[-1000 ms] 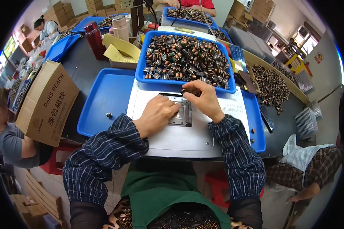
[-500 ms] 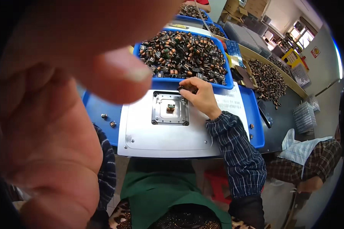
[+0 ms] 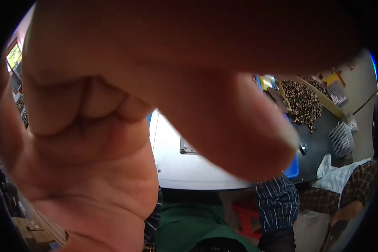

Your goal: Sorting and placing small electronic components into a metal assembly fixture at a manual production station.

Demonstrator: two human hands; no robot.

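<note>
A large blurred hand point(image 3: 101, 164) fills the left and top of the view, close to the camera. My left sleeve point(image 3: 158, 210) shows behind it as a separate arm, so this looks like another person's hand. Its fingers are curled and its thumb point(image 3: 256, 138) crosses the middle. Only the striped sleeve point(image 3: 277, 203) of my right arm shows; that hand is covered by the thumb. My left hand is hidden too. Behind lies a silvery-white metal plate point(image 3: 189, 174), with a corner of the metal fixture point(image 3: 187, 148) peeking out.
Copper-and-black components point(image 3: 300, 101) lie heaped at the right on the dark table point(image 3: 317, 134), beside wire baskets point(image 3: 341, 138). A blue tray's edge point(image 3: 292, 168) shows past the plate. Someone in checked clothing point(image 3: 323, 197) sits at the right. A red stool point(image 3: 245, 216) stands under the table.
The large near hand has moved right across the view, covering the component tray, most of the fixture and my right hand. The background has shifted slightly right and down.
</note>
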